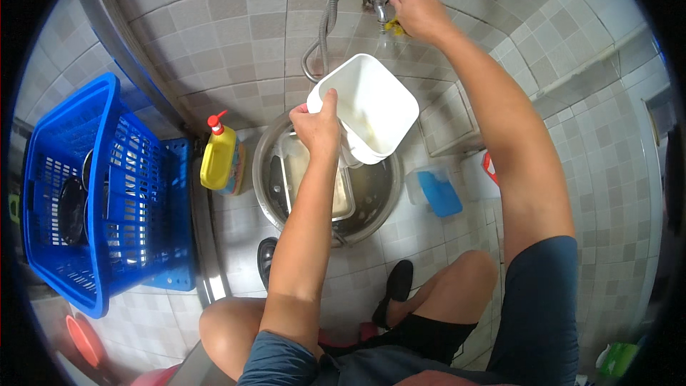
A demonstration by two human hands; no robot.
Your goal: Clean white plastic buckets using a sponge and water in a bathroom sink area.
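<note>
My left hand grips a white plastic tub by its rim, thumb over the edge. The tub is tilted, its opening facing up toward me, above a round metal basin. At the wall, my right hand has its fingers closed on the handle of a metal tap. Something clear, perhaps water, shows below the spout, near a yellow piece. Inside the basin lies a rectangular pale-rimmed container in cloudy liquid, partly hidden by my left forearm and the tub.
A yellow pump bottle with a red top stands left of the basin. Further left is a blue basket holding dark dishes. A blue-and-clear plastic piece lies right of the basin. A metal hose hangs on the tiled wall.
</note>
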